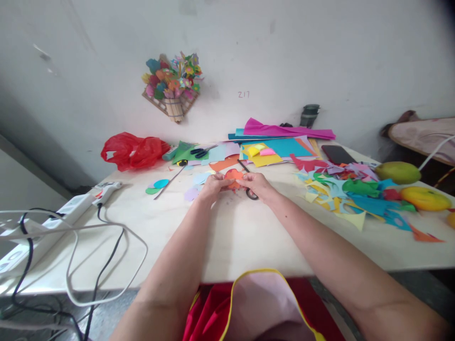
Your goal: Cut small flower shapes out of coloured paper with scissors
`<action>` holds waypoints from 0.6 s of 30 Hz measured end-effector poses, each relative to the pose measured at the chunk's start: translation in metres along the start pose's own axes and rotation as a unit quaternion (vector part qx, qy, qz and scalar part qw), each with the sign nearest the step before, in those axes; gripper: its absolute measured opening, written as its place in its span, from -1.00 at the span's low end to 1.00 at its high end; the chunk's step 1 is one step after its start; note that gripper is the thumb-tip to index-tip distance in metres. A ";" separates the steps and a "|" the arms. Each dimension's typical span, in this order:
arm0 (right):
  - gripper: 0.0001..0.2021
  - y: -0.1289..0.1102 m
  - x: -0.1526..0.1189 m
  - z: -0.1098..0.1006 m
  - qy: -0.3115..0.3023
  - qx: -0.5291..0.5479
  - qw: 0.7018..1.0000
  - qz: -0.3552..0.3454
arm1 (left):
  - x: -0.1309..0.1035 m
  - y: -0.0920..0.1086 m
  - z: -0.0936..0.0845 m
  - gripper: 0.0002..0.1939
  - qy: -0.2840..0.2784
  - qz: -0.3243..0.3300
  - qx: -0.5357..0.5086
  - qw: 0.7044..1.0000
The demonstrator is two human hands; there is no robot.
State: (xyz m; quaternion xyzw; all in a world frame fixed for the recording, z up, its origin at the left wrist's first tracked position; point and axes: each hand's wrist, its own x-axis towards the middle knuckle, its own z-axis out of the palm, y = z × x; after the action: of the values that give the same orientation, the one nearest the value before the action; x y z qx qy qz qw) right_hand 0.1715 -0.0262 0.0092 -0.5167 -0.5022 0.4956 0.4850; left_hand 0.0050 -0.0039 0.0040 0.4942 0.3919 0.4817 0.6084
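Note:
Between my two hands is an orange paper flower [233, 178] with rounded petals, held over the middle of the table. My left hand [213, 185] pinches its left edge with thumb and fingers. On the opposite edge, my right hand [259, 184] pinches it the same way. Dark-handled scissors [252, 193] lie partly under my right hand, their blades pointing away. Behind the flower is a sheet of orange paper [224, 164]. Pale blue and lilac paper pieces [192, 193] rest just left of my left hand.
Cut paper scraps [341, 192] cover the right side, near a phone [337, 154] and yellow fruit [424, 198]. Coloured sheets [293, 148] and other scissors [201, 152] lie at the back. A red plastic bag [133, 149] sits back left; a power strip [67, 208] and loose cables occupy the left edge.

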 end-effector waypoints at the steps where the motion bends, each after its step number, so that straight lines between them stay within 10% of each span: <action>1: -0.73 0.000 0.000 0.000 -0.005 -0.001 1.000 -0.001 | 0.000 0.000 0.000 -0.62 0.001 0.003 0.004 1.000; 18: -0.57 0.004 0.007 -0.009 -0.034 0.062 0.997 -0.021 | -0.003 0.003 0.000 -0.63 -0.042 -0.003 0.052 0.998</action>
State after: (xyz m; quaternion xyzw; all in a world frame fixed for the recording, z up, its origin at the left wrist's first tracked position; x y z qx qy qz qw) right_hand 0.1805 -0.0193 0.0049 -0.4578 -0.4977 0.5329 0.5086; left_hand 0.0038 -0.0066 0.0075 0.5442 0.3918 0.4375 0.5992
